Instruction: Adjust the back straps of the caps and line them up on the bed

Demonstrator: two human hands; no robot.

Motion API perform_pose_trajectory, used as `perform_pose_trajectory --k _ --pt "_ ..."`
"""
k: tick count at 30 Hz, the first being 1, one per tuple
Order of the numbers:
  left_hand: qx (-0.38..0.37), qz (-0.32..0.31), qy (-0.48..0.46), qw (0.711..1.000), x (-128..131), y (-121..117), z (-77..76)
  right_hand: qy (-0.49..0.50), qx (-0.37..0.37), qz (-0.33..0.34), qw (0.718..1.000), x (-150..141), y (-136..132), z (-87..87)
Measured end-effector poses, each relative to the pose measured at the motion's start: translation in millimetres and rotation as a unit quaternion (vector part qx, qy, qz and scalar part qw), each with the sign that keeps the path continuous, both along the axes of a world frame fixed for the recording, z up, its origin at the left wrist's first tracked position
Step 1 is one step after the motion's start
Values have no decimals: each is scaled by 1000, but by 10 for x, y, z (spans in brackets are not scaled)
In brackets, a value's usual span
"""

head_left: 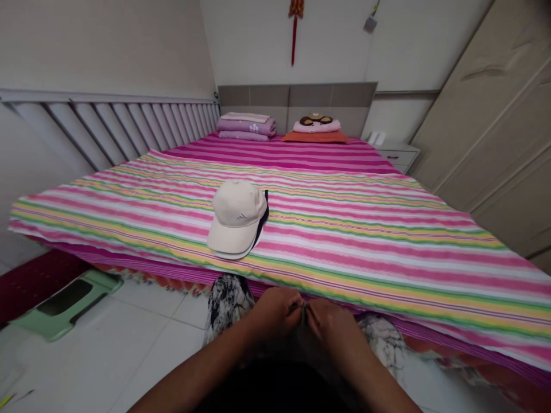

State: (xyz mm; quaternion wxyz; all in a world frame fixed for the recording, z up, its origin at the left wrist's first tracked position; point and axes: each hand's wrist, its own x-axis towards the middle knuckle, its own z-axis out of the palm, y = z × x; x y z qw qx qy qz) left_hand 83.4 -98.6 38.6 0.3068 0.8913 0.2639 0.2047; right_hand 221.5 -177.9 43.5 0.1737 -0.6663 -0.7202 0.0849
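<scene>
My left hand (278,312) and my right hand (329,321) are closed and pressed together low in front of me, just below the near edge of the bed. Their fingertips pinch something small and thin between them that I cannot make out. A beige cap (236,215) lies on the striped sheet (365,229) a little beyond my hands, stacked on a dark cap (263,221) of which only an edge shows. My knees in black-and-white patterned trousers (226,304) touch the bed's side.
Folded purple bedding (246,126) and a pillow stack (317,129) lie at the headboard. A white nightstand (398,154) and a wardrobe (495,126) stand on the right. A green stool (64,304) lies on the floor at left, by a slatted rail (129,123).
</scene>
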Motion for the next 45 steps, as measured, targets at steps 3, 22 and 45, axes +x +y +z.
perform_pose_trajectory --k 3,22,45 --pt "-35 9 -24 999 -17 3 5 132 3 -7 991 24 38 -24" --pt "-426 24 -154 891 -45 -2 -30 202 145 -1 969 -46 -14 -120" --pt "-545 -15 -238 804 -81 26 -76 618 -3 -101 780 -66 54 -19"
